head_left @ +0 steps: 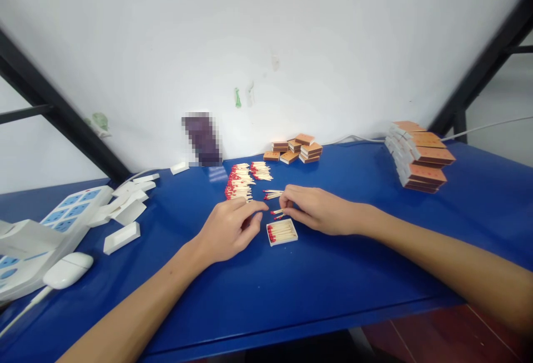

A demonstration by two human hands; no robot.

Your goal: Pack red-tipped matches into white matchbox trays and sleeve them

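My right hand (316,207) pinches a couple of red-tipped matches (277,212) between thumb and fingers, their heads pointing left. Just below it lies a small white matchbox tray (296,235) with a row of matches (281,231) inside, heads to the left. A few loose matches (272,194) rest on the table by the right fingertips. My left hand (233,227) hovers left of the tray with index finger and thumb apart, holding nothing visible. Beyond it are piles of loose matches (240,177), partly covered by that hand.
Closed matchboxes (305,149) are heaped by the wall, and more stand stacked (428,157) at the right. Empty white trays (122,237) lie at left, near a power strip (75,210) and a white corded device (69,270). A blurred dark object (204,138) leans on the wall.
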